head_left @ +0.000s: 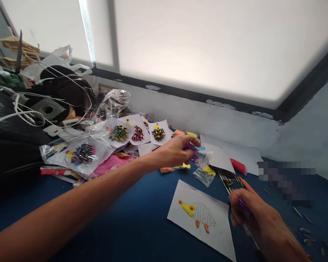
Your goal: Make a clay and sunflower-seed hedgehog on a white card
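One white card [221, 238] lay on the blue tabletop [125, 214], bearing a hatched hedgehog outline [204, 214] whose yellow snout [186, 209] and orange feet [206, 227] were already moulded in what looked like soft clay; the hatched body was bare, so the step in hand was, by my judgement, getting out purple clay to fill it. Beyond the card's far edge, the left hand [176, 150] held a purple packet [193, 154], its thumb and fingers closed on the crinkled, glossy film, with the index finger stretched out over it; at the card's right edge, the right hand [257, 214] had its fingers curled together on a purple lump [242, 202], blurred and mostly hidden. The next move seemed to call for pressing that lump flat and even within the outline, without smearing the snout. Just beyond the card lay a clear sachet [205, 176] with a yellow smear inside; past its far right corner lay dark, slim, glossy seeds [229, 180], while loose seeds [306, 234] were scattered well to its right; beyond the card to the left, a matching square [158, 134] carried a bristling, ridged body of dark pointed pieces dotted with smooth yellow balls.
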A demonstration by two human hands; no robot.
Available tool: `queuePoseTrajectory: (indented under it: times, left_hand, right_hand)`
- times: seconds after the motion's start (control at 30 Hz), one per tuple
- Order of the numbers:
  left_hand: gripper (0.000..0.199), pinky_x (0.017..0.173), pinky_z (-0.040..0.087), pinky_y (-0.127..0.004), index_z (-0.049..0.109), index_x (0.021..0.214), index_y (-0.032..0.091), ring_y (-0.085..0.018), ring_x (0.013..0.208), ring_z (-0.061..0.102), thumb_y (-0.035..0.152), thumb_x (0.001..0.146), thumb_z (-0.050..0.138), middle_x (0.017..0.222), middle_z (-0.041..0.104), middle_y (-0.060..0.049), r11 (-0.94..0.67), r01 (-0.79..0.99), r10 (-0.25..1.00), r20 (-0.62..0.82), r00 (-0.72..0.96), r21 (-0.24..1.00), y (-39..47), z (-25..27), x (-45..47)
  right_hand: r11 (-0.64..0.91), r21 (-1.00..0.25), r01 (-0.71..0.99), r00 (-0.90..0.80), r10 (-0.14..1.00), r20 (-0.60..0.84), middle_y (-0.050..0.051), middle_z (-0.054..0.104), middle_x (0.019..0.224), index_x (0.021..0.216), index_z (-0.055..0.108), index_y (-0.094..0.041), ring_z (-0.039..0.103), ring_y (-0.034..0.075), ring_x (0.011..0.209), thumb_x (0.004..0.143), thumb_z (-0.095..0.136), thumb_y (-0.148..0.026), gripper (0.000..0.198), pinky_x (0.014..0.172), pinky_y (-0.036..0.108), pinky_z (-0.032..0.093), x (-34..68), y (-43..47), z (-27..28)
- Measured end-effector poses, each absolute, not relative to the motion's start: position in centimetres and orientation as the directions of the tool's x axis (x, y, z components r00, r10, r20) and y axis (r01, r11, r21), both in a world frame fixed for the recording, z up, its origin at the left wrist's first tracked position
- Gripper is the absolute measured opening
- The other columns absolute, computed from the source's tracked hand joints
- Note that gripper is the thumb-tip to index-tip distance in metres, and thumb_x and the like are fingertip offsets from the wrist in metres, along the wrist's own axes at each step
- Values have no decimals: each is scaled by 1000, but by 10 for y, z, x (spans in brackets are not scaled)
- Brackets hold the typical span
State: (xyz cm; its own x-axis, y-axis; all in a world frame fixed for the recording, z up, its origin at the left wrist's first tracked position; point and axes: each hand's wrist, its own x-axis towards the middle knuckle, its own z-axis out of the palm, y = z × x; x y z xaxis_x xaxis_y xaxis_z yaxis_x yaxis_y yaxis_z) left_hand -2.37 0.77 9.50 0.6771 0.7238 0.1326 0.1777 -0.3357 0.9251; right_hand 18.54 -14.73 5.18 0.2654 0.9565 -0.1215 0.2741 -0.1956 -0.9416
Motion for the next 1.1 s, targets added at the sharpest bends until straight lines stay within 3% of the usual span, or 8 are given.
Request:
queuePoseTrajectory:
  times: [0.1, 0.2, 0.33, 0.47, 0.67, 0.83, 0.97, 1.1]
  left_hand:
    - [29, 45, 45, -18, 58, 116, 12, -7, 51, 61, 9, 87, 54, 86, 62, -3, -288, 170, 724, 98, 683, 943, 6, 86, -18]
    - [23, 45, 44, -17, 61, 110, 10, -5, 49, 60, 12, 87, 56, 93, 65, -6, -348, 237, 749, 117, 652, 907, 11, 77, -14]
    - [15, 60, 51, -22, 64, 98, 10, -12, 70, 64, 15, 85, 58, 86, 67, -8, -408, 308, 791, 164, 589, 859, 23, 70, -8]
    - [8, 72, 50, -31, 63, 81, 13, -20, 82, 62, 20, 76, 64, 84, 67, -9, -461, 431, 834, 212, 510, 776, 24, 72, 2]
    - [13, 75, 47, -34, 58, 81, 16, -23, 82, 62, 25, 73, 62, 81, 67, -8, -476, 538, 856, 225, 466, 696, 24, 67, 23]
    - [20, 79, 47, -36, 59, 76, 16, -24, 82, 62, 36, 81, 59, 78, 67, -9, -503, 574, 839, 208, 502, 646, 32, 57, 37]
    - [15, 91, 44, -40, 64, 76, 16, -26, 94, 62, 27, 83, 58, 87, 70, -10, -556, 582, 808, 222, 546, 593, 38, 49, 39]
    - [14, 97, 40, -43, 69, 83, 16, -28, 101, 60, 23, 83, 57, 92, 71, -10, -607, 574, 770, 228, 596, 549, 38, 43, 30]
  right_hand:
    - [-190, -881, 433, 267, 961, -76, 0, 53, 49, 63, 58, -24, 52, 14, 53, 88, 46, -66, 50, 61, 27, 49, 176, -154, 61]
    - [-182, -883, 434, 289, 956, -55, 0, 59, 54, 77, 65, -24, 52, 15, 47, 86, 49, -67, 46, 52, 28, 48, 167, -158, 66]
    - [-173, -903, 393, 313, 949, -46, -4, 55, 61, 105, 64, -25, 44, 11, 41, 82, 58, -65, 47, 43, 27, 41, 160, -157, 63]
    - [-237, -893, 382, 294, 947, -126, -6, 41, 56, 91, 59, -25, 39, 11, 45, 83, 56, -66, 42, 40, 24, 33, 166, -159, 60]
    - [-93, -850, 519, 301, 950, 80, 1, 64, 73, 104, 55, -26, 62, 17, 67, 87, 54, -46, 26, 63, 27, 54, 170, -164, 67]
    - [-129, -885, 448, 374, 926, 55, 11, 70, 104, 121, 53, -21, 69, 21, 73, 79, 65, -57, 57, 66, 36, 60, 163, -159, 64]
    - [-122, -901, 416, 423, 903, 74, 12, 73, 105, 107, 59, -21, 67, 18, 59, 72, 71, -60, 55, 53, 33, 57, 155, -157, 63]
    - [-68, -881, 468, 421, 894, 154, 4, 72, 76, 92, 67, -23, 64, 17, 60, 75, 70, -56, 37, 55, 28, 54, 147, -161, 69]
